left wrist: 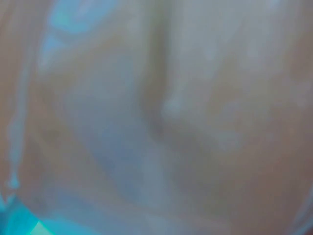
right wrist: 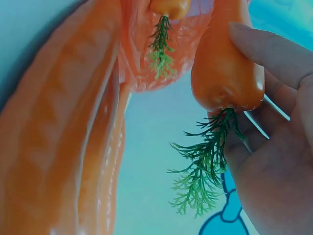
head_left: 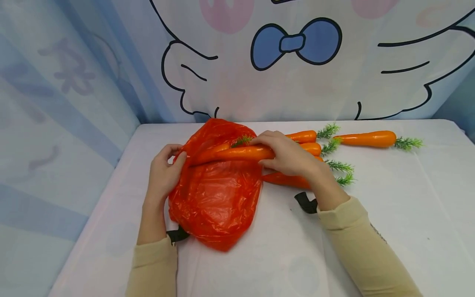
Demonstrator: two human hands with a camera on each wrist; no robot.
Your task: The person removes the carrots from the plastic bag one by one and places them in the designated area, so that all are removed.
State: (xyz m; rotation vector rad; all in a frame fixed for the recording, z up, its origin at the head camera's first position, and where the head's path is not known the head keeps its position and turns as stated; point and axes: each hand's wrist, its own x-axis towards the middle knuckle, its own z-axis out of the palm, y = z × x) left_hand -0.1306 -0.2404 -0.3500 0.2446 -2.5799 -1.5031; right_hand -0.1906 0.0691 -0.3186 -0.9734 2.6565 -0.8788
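Note:
A red plastic bag [head_left: 219, 206] lies on the table, its mouth held apart. My left hand [head_left: 163, 175] grips the left rim of the bag between thumb and fingers. In my right hand [head_left: 287, 154] is an orange carrot [head_left: 243, 154] with a green leafy top, held near its thick end. The carrot's thin end reaches into the bag's mouth. Another carrot [right wrist: 171, 7] sits inside the bag, its green top showing. Beneath and beside my right hand lie several loose carrots [head_left: 285, 180]. The left wrist view is too blurred to make anything out.
A single carrot [head_left: 367, 139] lies apart at the back right of the white-covered table [head_left: 259, 264]. Behind the table hangs a curtain [head_left: 293, 90] with a blue bow printed on it. Dark straps [head_left: 306, 203] stick out near both wrists.

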